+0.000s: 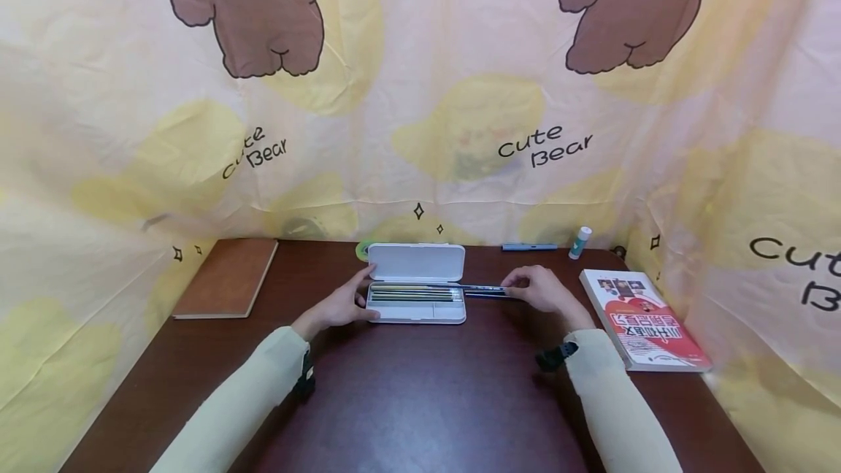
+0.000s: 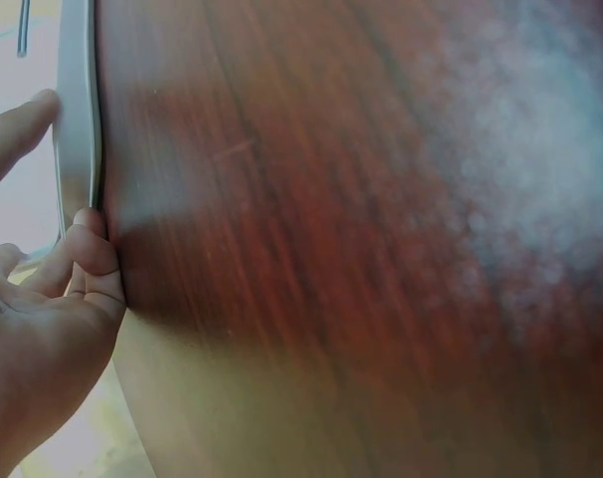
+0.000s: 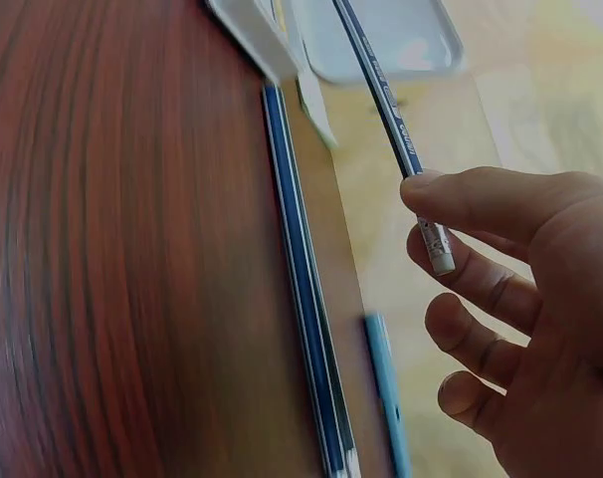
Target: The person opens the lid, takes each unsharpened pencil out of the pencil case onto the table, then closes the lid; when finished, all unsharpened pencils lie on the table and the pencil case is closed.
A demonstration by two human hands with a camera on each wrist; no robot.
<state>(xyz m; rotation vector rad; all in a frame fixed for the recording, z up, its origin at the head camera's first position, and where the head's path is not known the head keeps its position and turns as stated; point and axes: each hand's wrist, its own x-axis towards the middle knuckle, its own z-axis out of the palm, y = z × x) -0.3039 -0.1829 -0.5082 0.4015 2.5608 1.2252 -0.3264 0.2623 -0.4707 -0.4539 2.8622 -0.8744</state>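
A white pencil case (image 1: 401,311) lies with its lid (image 1: 416,263) raised at the back of the table, several pencils (image 1: 414,295) lined up inside. My left hand (image 1: 338,305) grips the case's left end, thumb at the front and fingers round the side. My right hand (image 1: 542,289), just right of the case, pinches a blue striped pencil (image 3: 386,105) between thumb and forefinger near its white eraser end. That pencil slants above the table, its far part over the open case. Below it, more blue striped pencils (image 3: 303,269) lie on the table beside the case.
A brown notebook (image 1: 230,279) lies at the left, a red and white book (image 1: 647,320) at the right. Along the back edge are a blue pen (image 1: 528,247), an upright glue stick (image 1: 580,243) and a green tape roll (image 1: 362,251). A printed curtain (image 1: 420,130) hangs behind.
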